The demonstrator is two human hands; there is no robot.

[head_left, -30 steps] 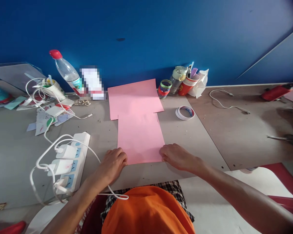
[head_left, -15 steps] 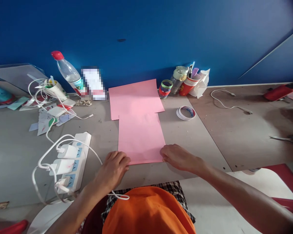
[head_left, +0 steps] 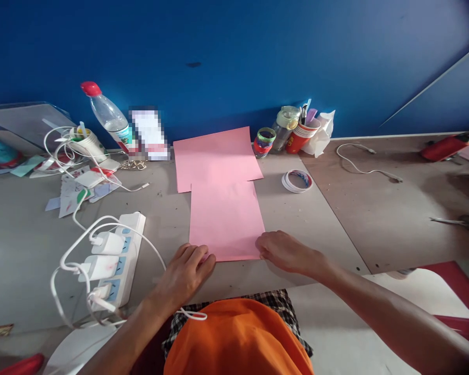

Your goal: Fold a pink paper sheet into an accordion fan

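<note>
A pink sheet of paper (head_left: 226,219) lies on the grey table, its near edge folded or curled up in a narrow strip. My left hand (head_left: 189,268) is at its near left corner, fingers bent over the edge and thumb along the near side. At the near right corner, my right hand (head_left: 281,250) has its fingers closed on the paper's edge; the fingertips are partly hidden. Beyond it, touching the blue wall, is another pink sheet (head_left: 214,156), partly covered by or meeting the near one. To the right sits a roll of tape (head_left: 297,181).
On the left is a white power strip (head_left: 128,250) with plugged-in chargers and looping cables. Along the wall stand a red-capped bottle (head_left: 109,117), a phone (head_left: 151,135), a small jar (head_left: 264,141) and red paper cups (head_left: 300,138). Scissors (head_left: 459,223) lie far right.
My left hand has shifted slightly right along the near edge, with its thumb now reaching further out. My right hand and both pink sheets look nearly unchanged.
</note>
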